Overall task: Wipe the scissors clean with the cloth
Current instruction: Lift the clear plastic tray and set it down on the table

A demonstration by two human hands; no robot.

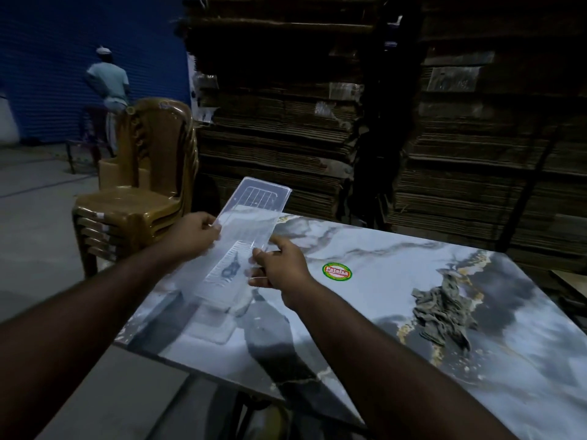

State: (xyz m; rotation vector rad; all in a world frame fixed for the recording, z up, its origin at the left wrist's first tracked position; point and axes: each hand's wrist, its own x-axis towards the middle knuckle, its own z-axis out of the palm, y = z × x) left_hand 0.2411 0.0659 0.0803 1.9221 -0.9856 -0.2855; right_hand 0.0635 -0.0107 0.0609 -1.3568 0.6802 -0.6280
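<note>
While both hands hold the clear plastic case (244, 249) above the near left corner of the bench (397, 265), the step in hand seems to be opening this case to get the scissors out. The left hand (193, 233) pinches the left long edge of the case between thumb and fingers, and the right hand (281, 265) pinches the right long edge, lower down, with the fingers (259, 282) curled under it. A second clear shell (212, 322), perhaps the other half of the case, lies under it on the bench.

To do this step well, I think the hands should keep the case low over the bench and level, so that the scissors cannot slide out and fall on the floor. The thin plastic will probably flex, so a slow pull at the edges is better than a strong one.

A dark shape (230, 269) shows through the plastic near the lower end; it may be the scissors or only a print, I cannot tell. Therefore I cannot say which way the blades point. The long axis of the case runs from near the person up and to the right, away from the body, and scissors inside would likely lie along it.

The cloth (441, 308), grey and crumpled, lies on the bench well apart to the right, untouched.
</note>
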